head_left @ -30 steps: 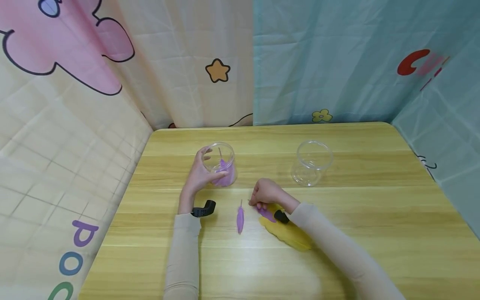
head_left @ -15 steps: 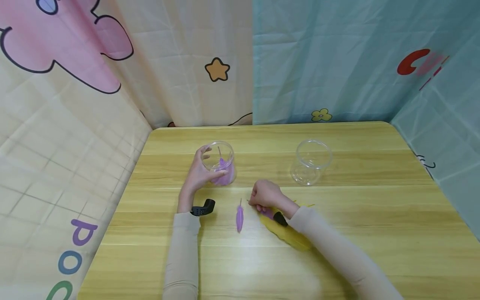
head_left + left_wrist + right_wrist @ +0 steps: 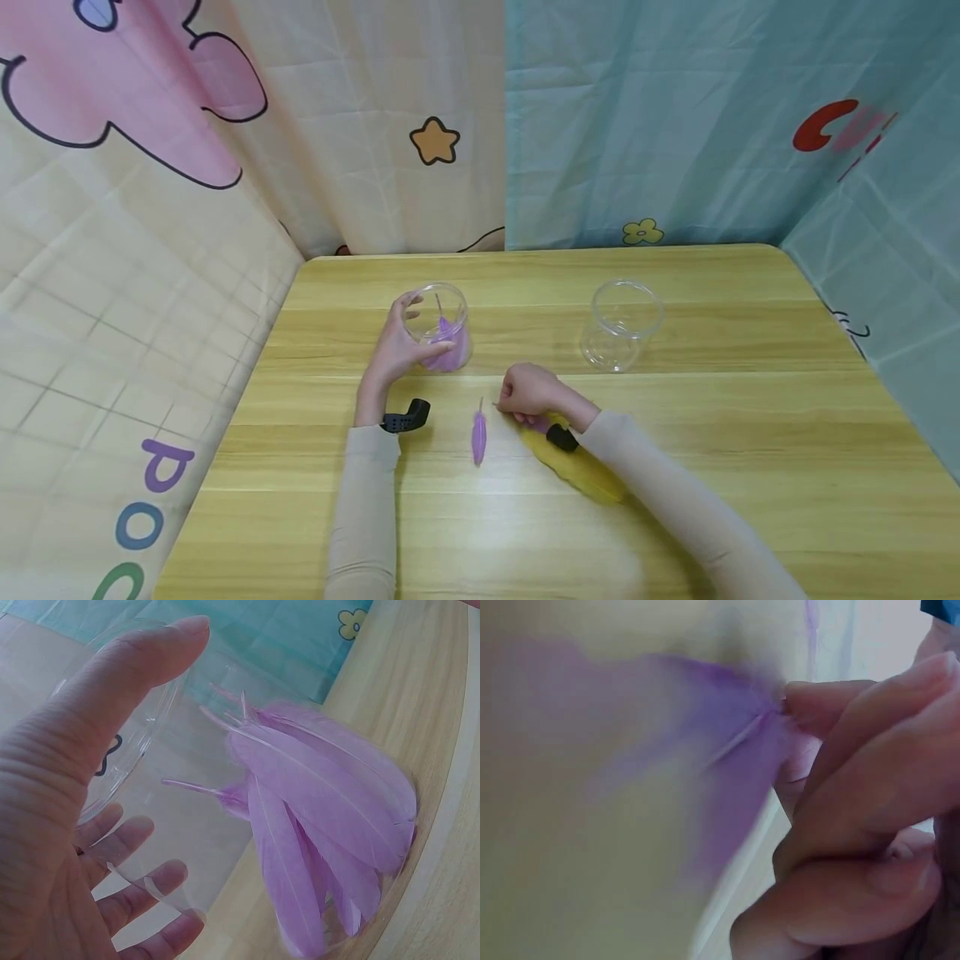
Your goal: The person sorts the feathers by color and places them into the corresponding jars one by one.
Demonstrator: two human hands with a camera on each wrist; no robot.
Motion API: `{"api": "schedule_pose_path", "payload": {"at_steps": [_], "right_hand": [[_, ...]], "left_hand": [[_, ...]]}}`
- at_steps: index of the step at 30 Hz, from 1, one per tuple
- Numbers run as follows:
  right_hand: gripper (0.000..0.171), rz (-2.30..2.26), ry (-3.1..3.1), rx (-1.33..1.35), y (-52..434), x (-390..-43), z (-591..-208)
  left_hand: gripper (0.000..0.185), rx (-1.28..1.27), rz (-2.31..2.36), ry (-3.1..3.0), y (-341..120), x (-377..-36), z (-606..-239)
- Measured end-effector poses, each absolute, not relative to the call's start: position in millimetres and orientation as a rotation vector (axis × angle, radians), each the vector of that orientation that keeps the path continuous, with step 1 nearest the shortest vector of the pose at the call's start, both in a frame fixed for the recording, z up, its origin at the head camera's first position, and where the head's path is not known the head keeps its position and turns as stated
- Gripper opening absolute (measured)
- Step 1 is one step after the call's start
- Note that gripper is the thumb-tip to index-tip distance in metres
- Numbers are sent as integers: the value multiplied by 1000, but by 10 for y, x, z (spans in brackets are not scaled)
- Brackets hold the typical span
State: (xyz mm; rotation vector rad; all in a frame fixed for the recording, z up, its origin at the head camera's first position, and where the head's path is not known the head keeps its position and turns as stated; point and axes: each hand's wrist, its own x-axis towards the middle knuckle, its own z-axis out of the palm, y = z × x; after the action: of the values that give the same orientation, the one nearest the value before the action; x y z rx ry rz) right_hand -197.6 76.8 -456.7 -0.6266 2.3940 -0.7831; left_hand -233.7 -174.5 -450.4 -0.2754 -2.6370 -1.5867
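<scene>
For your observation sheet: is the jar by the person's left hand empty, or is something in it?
Not empty: purple feathers stand inside the clear jar that the left hand holds.

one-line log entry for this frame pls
left hand: grips clear jar of purple feathers | right hand: pinches purple feather over yellow feather | loose purple feather on table | second jar empty

open tabletop [image 3: 750, 433] right, empty jar [image 3: 621, 325] behind, loose purple feather [image 3: 478, 436] between hands
</scene>
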Motion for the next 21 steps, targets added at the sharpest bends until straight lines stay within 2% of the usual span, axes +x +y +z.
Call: {"api": "schedule_pose_path", "payload": {"at_steps": [7,13,21], "right_hand": [[15,-1154,2165,-613,860,-2126,-4516],[25,-1487,1952,-626,860,-2277,-4393],[15,-1911,1909,-621,667,-2427,-4133]], "left_hand": [[106,-287,-1594,-2628,-1731,-2334,-4506],[106,-289,-1594,-2624,-1735,-2342,-4503],[106,-295,-1615,-2605,-1731,-2346,-4518]]}}
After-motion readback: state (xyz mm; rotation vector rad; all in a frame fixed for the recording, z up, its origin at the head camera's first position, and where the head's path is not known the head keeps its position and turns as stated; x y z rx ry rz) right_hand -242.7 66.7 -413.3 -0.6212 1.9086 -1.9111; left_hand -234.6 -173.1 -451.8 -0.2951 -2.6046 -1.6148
